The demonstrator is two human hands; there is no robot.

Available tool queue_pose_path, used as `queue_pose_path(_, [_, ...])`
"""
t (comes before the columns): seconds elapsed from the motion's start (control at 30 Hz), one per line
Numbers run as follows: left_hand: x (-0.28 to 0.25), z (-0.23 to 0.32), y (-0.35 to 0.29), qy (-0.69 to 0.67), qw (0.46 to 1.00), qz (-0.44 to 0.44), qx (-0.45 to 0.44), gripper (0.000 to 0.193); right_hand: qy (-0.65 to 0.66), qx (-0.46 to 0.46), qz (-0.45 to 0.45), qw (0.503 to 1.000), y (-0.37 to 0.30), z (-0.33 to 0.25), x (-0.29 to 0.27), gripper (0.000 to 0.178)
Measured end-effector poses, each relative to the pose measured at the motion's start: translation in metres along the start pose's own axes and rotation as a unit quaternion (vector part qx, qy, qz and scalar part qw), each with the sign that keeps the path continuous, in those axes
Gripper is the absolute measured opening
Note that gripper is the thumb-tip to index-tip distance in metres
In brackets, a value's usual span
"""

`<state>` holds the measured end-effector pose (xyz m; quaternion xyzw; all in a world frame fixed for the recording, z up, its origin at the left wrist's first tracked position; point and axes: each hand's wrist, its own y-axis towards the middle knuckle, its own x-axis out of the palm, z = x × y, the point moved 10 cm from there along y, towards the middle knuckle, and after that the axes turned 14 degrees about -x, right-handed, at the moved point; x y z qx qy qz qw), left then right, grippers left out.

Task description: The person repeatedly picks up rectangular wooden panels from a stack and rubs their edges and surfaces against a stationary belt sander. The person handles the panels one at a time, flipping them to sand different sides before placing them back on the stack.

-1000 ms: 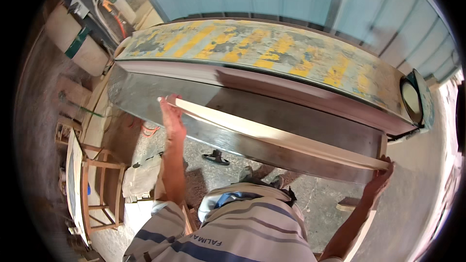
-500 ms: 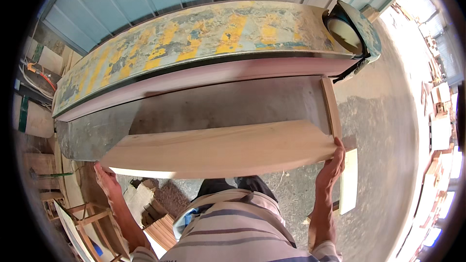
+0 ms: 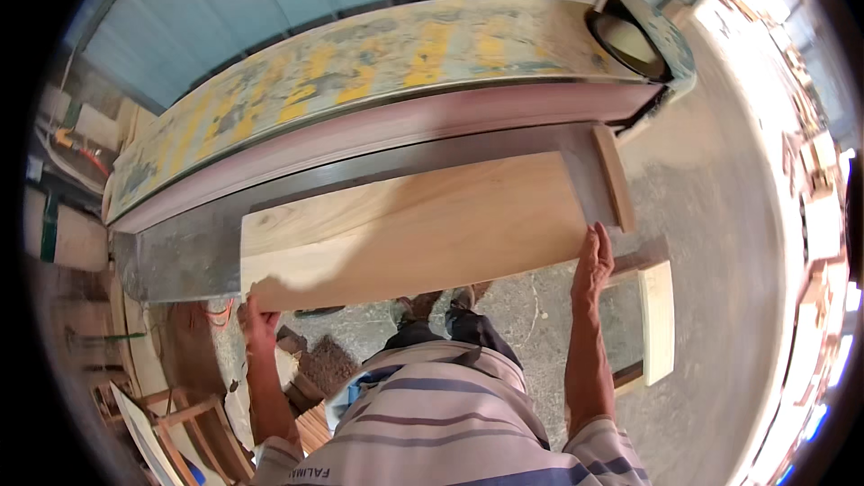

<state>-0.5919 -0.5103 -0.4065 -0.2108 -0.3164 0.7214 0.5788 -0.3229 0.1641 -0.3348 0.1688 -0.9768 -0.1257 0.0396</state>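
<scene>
A broad, pale wooden board [image 3: 405,229] lies level over the grey metal table [image 3: 184,256] of a long belt sander, its face turned up. My left hand [image 3: 257,308] grips the near left corner, fingers closed on the edge. Around the right end, near its front corner, my right hand [image 3: 594,261] is closed as well. The board's far edge is a short way from the pinkish sanding belt [image 3: 378,135], with a strip of table showing between. Whether the board rests fully on the table is hard to see.
A wooden strip [image 3: 614,178] lies at the table's right end. The sander's striped yellow and grey cover [image 3: 360,54] runs behind, with a round-ended housing [image 3: 639,40] at right. Wooden frames [image 3: 189,436] stand at lower left, a pale wooden piece [image 3: 660,319] at right.
The board has moved away from me toward the belt and has levelled out, showing more of its upper face. Both hands have gone with it; the left one has shifted to the right.
</scene>
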Motion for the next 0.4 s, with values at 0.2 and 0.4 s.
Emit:
queue_pose_path(0.2, [0.002, -0.014, 0.014, 0.139, 0.986, 0.091, -0.02, 0.055, -0.054, -0.029, -0.009, 0.998, -0.002, 0.02, 0.007, 0.035])
queue_pose_path(0.4, [-0.011, 0.004, -0.001, 0.344, 0.924, 0.15, -0.07, 0.062, -0.26, -0.071, -0.02, 0.963, 0.003, 0.014, 0.008, 0.038])
